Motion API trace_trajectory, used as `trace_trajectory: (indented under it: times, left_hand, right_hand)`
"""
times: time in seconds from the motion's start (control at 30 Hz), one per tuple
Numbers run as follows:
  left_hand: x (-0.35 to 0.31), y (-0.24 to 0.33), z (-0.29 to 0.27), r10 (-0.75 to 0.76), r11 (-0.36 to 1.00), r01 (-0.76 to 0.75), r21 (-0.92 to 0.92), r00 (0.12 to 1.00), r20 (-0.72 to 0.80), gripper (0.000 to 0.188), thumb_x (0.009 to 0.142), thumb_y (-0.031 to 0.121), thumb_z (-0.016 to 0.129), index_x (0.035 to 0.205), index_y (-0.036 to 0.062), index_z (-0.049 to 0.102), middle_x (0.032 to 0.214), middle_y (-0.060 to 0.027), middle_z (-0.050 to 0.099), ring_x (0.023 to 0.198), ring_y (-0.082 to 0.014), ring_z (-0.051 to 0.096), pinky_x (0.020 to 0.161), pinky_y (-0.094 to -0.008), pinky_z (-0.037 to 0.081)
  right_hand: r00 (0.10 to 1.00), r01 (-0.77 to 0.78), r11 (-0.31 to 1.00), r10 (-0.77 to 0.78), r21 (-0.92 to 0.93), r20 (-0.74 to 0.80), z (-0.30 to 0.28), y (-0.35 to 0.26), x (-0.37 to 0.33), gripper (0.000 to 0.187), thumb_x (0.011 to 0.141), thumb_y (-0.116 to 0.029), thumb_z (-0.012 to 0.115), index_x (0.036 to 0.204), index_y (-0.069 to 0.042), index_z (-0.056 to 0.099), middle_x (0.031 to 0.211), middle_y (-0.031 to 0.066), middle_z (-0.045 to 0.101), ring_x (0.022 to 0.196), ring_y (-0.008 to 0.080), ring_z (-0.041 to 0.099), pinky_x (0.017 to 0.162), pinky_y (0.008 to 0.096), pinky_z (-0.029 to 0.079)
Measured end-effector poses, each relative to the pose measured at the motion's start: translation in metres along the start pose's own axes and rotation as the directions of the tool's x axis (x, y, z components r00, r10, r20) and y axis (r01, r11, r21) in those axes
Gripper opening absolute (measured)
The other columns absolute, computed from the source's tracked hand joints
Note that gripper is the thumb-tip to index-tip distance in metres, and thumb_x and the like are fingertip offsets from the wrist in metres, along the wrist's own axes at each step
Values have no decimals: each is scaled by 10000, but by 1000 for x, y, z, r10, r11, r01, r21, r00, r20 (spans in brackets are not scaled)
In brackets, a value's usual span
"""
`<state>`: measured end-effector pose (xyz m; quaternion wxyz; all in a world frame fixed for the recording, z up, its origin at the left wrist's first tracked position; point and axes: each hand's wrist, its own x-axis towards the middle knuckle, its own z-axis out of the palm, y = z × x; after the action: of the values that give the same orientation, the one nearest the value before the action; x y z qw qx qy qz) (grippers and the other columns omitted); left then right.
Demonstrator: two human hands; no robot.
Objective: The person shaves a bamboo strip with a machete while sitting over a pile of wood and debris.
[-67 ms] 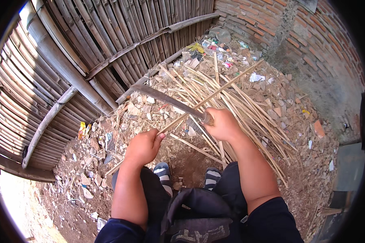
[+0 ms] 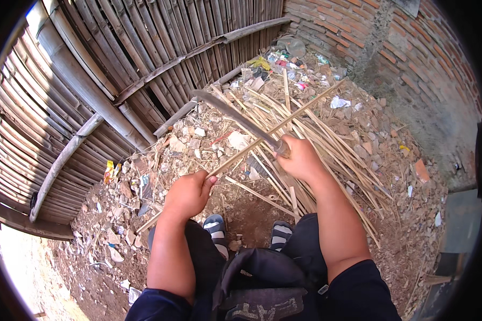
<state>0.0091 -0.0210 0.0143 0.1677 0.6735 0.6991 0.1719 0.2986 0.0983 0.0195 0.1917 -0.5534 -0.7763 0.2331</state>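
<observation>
Head view: hands (image 2: 186, 197) partly hide the stick (image 2: 240, 154) and machete handle (image 2: 283, 149).

The long knife with a dark grey metal blade and a short brown handle (image 2: 235, 115) is held by its handle in the right hand (image 2: 301, 158). Its blade is slightly curved, and its tip points forward and to the left. The long, thin, pale yellow bamboo strip (image 2: 234, 159) is gripped in the left hand (image 2: 188, 193). It slants from near left to far right and crosses the blade close to the handle; whether they touch cannot be told.
</observation>
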Motion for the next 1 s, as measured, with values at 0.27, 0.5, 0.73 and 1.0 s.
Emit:
trace_trajectory:
  times: [0.27,0.5,0.73,1.0]
  left_hand:
    - [4,-12,4,40,999,-39,-33,999,28,365,1048,351,614,903,18,650,738,-229,651,737,-461,637,684,-539,490]
    - [6,-12,-2,54,984,-41,-174,996,69,410,1071,369,595,914,-7,636,712,-210,626,667,-381,603,668,-486,483]
    - [7,-15,-2,-37,977,44,-208,999,37,389,1058,351,621,886,2,626,707,-187,630,657,-345,605,664,-473,487]
    - [5,-1,-11,8,991,-8,-131,1000,1,431,1018,411,649,882,2,653,719,-235,659,720,-451,666,679,-520,517]
  right_hand:
    - [1000,-15,992,18,-127,23,4,3,-7,296,869,-265,761,1103,-95,698,913,201,745,889,423,721,788,502,570]
    - [995,45,999,-43,24,-86,0,25,3,304,869,-237,787,1074,-30,703,840,220,718,792,427,695,734,466,546]
    - [984,177,960,-170,-215,50,9,-16,-16,248,875,-214,758,1089,-106,696,881,190,739,871,400,725,763,511,568]
    - [982,-12,1000,7,-25,-187,3,39,6,309,905,-281,775,1111,-58,715,947,193,755,899,397,727,791,478,570]
